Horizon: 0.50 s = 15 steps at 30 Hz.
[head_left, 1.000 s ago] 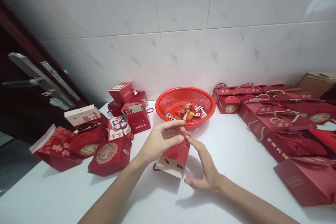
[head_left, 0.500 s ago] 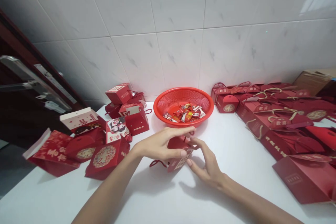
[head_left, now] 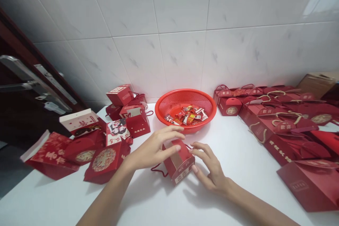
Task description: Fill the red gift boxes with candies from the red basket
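Note:
A small red box (head_left: 182,164) with dark red cord handles lies tilted on the white table, between my two hands. My left hand (head_left: 159,146) grips its left and upper side, thumb across the top, fingers reaching over the far side. At the box's right side, my right hand (head_left: 209,166) has its fingers curved and apart, the tips at or very near the box edge. One cord loop sticks out at the lower left of the box. Just behind the hands stands a red plastic basket (head_left: 169,93) with wrapped sweets (head_left: 190,114) inside.
On the left of the table (head_left: 148,204) several red and white boxes (head_left: 104,160) are piled. Rows of red boxes with cord handles (head_left: 309,183) fill the right side. A brown carton (head_left: 316,83) stands at the back right. Behind are a tiled wall and a door with a handle.
The red box has turned and tipped, so more of its top and printed end shows. My left fingers have drawn back leftward, and my right hand has shifted slightly.

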Each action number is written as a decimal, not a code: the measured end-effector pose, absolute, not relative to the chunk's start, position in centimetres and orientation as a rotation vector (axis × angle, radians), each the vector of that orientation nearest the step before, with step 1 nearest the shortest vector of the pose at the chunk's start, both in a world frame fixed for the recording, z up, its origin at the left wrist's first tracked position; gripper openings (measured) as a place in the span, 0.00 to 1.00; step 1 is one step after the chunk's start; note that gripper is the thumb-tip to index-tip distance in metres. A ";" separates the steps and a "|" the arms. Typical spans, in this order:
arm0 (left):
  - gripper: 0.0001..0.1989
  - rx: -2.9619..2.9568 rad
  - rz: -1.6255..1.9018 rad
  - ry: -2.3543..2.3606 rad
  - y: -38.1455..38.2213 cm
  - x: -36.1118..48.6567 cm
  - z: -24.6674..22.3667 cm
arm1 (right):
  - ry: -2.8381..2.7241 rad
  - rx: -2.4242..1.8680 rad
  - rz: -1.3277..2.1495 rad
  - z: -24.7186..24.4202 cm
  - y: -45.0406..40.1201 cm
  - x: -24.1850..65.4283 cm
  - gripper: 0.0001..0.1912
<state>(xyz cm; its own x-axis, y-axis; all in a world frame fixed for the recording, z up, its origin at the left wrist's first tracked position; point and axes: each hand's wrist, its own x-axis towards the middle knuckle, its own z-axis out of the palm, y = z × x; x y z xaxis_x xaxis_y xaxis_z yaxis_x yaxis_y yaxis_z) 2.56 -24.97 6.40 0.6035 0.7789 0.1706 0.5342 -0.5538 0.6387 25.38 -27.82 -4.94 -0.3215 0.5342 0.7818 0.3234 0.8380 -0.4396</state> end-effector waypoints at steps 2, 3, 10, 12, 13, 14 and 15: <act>0.14 2.273 0.562 1.104 -25.8 1.8 6.1 | -1.990 -0.609 0.239 -4.9 -28.0 25.3 0.24; 0.15 2.258 0.550 1.125 -26.1 1.5 6.0 | -2.009 -0.595 0.229 -4.8 -28.1 25.2 0.25; 0.18 2.090 0.596 1.312 -26.7 1.6 4.6 | -2.129 -0.660 0.229 -2.0 -29.5 24.0 0.14; 0.18 2.040 0.609 1.357 -26.6 1.9 4.4 | -2.171 -0.730 0.330 -1.0 -29.7 23.7 0.11; 0.18 2.020 0.603 1.368 -26.5 2.1 4.3 | -2.190 -0.761 0.389 -0.5 -29.8 23.6 0.12; 0.18 2.003 0.592 1.370 -26.4 2.2 4.3 | -2.208 -0.793 0.446 -0.1 -29.7 23.5 0.13; 0.19 1.986 0.576 1.362 -26.4 2.3 4.3 | -2.223 -0.825 0.500 0.3 -29.6 23.4 0.14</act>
